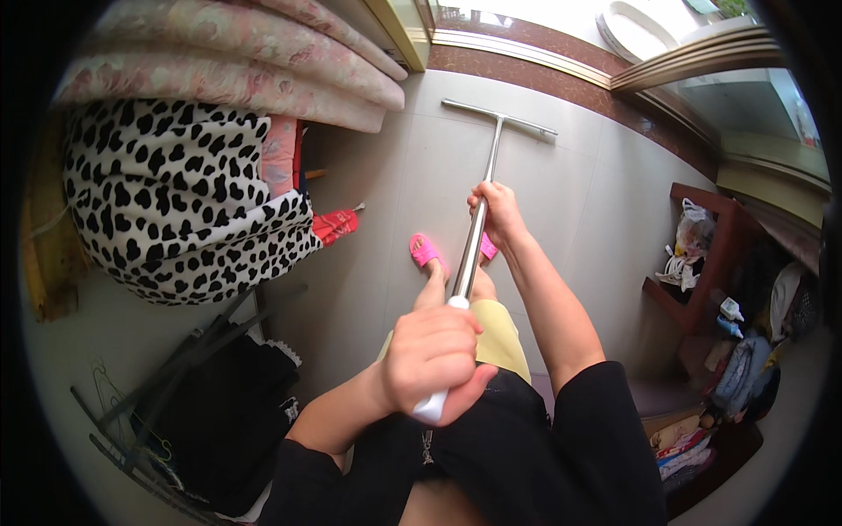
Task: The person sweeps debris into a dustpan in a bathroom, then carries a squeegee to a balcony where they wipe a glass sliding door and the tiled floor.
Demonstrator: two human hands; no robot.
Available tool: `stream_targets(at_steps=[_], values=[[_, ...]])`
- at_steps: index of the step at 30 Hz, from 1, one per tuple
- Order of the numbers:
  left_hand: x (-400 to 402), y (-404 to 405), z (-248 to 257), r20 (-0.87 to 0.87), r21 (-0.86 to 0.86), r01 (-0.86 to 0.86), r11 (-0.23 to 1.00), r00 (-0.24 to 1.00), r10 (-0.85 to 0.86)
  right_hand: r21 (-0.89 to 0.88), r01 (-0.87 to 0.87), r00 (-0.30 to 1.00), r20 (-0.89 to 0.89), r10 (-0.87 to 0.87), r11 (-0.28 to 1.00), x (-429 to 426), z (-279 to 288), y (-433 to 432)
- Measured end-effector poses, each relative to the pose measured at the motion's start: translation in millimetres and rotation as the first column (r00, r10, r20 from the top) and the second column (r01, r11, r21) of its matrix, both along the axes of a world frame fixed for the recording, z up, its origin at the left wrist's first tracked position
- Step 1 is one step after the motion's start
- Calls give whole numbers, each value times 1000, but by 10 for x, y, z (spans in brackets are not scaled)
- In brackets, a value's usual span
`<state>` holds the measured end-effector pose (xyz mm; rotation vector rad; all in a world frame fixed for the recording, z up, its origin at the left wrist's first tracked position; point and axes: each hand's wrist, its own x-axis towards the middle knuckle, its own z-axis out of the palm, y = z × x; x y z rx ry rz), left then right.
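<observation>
A floor squeegee or flat mop with a long metal pole (468, 263) runs away from my body. My left hand (434, 361) is closed around its white handle end, close to my chest. Farther down the pole, my right hand (495, 209) grips the bare metal. The wide metal crosspiece (526, 123) at the far end rests on the grey tiled floor (441, 158), near the doorway. Its underside is hidden, so I cannot tell whether it has a blade or a pad. Pink slippers (426, 252) are on my feet, on either side of the pole.
Left are a black-spotted white cloth (191, 191), a floral curtain (263, 59) and a dark metal rack (171, 375) with black clothing. A sliding-door track (526, 54) crosses the top. Right stands a reddish-brown shelf unit (714, 263) with bags and folded clothes.
</observation>
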<state>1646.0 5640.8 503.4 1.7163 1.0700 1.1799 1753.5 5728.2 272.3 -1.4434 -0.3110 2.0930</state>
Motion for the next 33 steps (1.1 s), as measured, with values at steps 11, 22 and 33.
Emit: stream_targets(at_steps=[11, 22, 33], values=[[168, 14, 533, 63, -267, 241, 933, 971, -232, -179, 145, 978, -125, -168, 973, 247, 300, -986], [1341, 483, 14, 110, 26, 615, 788, 782, -614, 11, 532, 846, 41, -532, 847, 1750, 82, -496], [2480, 552, -1240, 388, 48, 469, 882, 805, -449, -71, 233, 718, 685, -122, 970, 3388, -622, 131]])
